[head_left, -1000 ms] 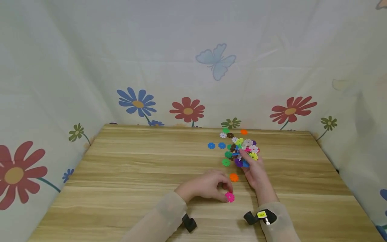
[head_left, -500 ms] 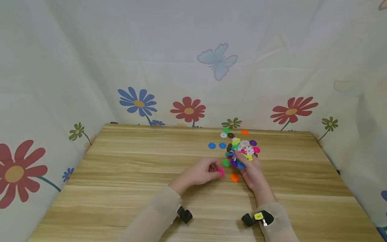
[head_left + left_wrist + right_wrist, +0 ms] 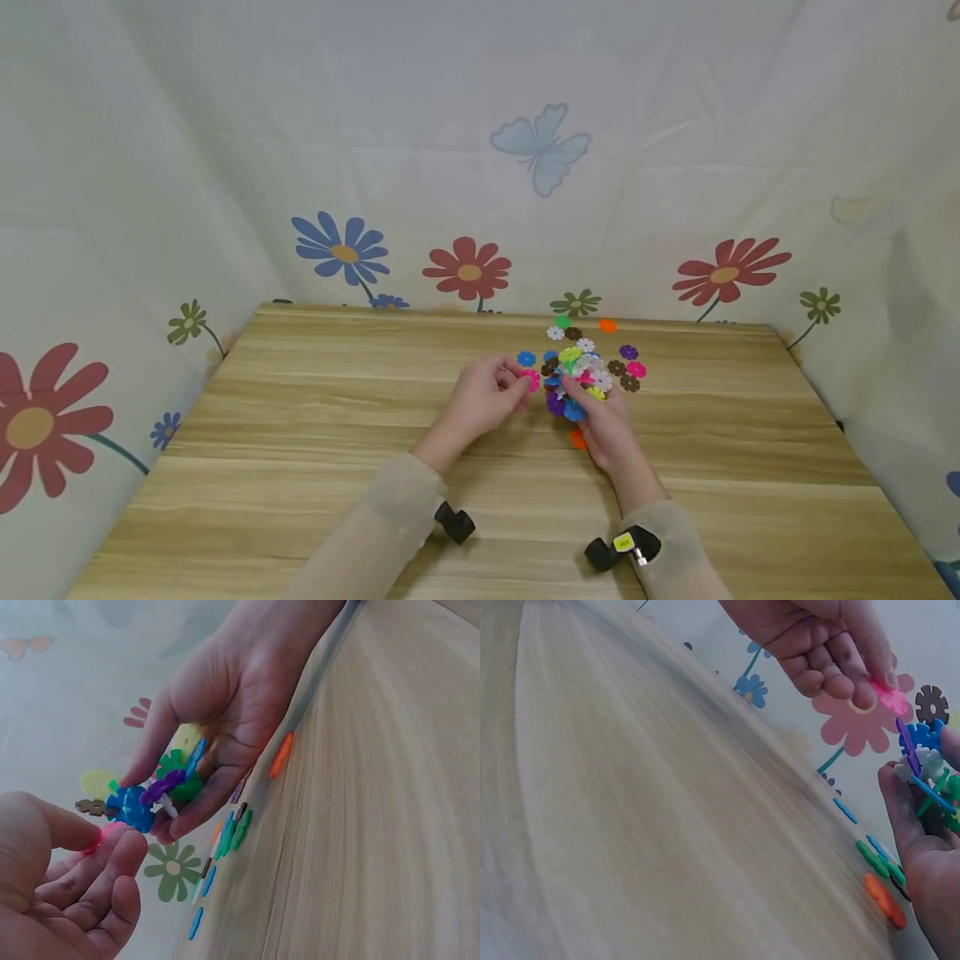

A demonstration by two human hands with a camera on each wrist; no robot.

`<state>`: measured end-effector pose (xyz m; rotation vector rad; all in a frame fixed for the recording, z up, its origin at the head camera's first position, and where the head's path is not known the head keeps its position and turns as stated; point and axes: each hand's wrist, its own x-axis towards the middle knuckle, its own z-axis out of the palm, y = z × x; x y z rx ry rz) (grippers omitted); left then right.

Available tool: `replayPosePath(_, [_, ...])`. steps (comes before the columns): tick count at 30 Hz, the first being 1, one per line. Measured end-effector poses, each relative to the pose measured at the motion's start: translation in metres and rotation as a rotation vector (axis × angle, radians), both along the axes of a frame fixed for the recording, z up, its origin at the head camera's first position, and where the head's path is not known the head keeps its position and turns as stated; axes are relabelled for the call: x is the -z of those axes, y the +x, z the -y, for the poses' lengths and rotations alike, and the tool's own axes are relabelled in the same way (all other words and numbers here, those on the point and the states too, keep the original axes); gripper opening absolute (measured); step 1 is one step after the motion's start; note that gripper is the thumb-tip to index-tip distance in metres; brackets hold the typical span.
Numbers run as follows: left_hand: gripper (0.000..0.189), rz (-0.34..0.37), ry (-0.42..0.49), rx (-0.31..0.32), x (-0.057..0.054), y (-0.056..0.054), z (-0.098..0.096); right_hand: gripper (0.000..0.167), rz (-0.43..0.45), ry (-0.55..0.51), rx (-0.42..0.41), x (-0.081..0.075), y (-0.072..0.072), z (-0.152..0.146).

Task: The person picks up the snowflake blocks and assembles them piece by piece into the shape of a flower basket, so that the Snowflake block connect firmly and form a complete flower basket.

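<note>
My right hand [image 3: 611, 433] holds a cluster of joined snowflake-shaped plastic discs above the table, thumb over its near side. In the cluster are a purple disc [image 3: 556, 404], a blue disc [image 3: 133, 808], a green disc [image 3: 174, 763] and a yellow disc [image 3: 570, 354]. Just to the left, my left hand [image 3: 483, 396] pinches a pink snowflake disc [image 3: 890, 697] between thumb and fingertips. In the right wrist view this pink disc is right beside the cluster's purple and blue discs. Part of the cluster is hidden behind my right hand.
Loose discs lie on the wooden table [image 3: 337, 400] around the hands: a blue disc [image 3: 527, 358] at left, an orange disc [image 3: 578, 439] in front, brown discs [image 3: 630, 383] at right, several more at the back. A flower-printed cloth [image 3: 420, 150] stands behind the table.
My left hand picked the pink disc up from the table's front and carried it forward to the cluster. My right hand has moved the cluster left, uncovering discs at the right.
</note>
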<state>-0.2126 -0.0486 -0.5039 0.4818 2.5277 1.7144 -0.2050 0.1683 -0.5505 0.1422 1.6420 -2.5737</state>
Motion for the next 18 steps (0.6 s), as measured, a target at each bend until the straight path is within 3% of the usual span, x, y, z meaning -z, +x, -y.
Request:
replayPosePath(5, [0.008,-0.036,-0.008,0.032,0.001,0.002,-0.004,0.035,-0.031,0.008,-0.001,0.000,0.001,0.003])
replayPosePath(10, [0.008,-0.017,-0.013,0.044,0.003,0.003,-0.008,0.035,-0.053,0.030,0.016,0.001,0.000,0.006])
replayPosePath(18, [0.011,-0.024,-0.082,0.009,0.005,0.006,-0.013,0.046,-0.091,0.088,0.058,0.002,0.000,0.009])
